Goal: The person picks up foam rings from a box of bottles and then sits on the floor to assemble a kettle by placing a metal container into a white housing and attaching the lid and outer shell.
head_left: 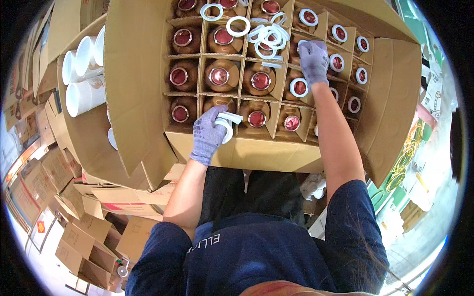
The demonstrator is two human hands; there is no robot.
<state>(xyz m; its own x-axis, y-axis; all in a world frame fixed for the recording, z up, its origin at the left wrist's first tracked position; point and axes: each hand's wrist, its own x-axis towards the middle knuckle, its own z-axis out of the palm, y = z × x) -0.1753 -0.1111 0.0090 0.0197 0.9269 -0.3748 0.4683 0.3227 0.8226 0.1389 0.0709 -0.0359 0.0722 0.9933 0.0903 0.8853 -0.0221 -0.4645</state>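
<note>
A divided cardboard box holds several brown bottles with dark red, silver-rimmed tops, such as the bottle in a middle cell. White plastic rings sit around the bottle tops on the right side. My left hand, in a grey-purple glove, is closed on a few white rings above the near row. My right hand, gloved the same way, is curled down over a bottle in a right-hand cell. A pale ring edge shows at its fingertips; the bottle top there is hidden.
Loose white rings lie heaped on the dividers at the far middle. Raised box flaps stand at both sides. To the left, another open carton contains white cylinders. Cardboard boxes are piled at the lower left.
</note>
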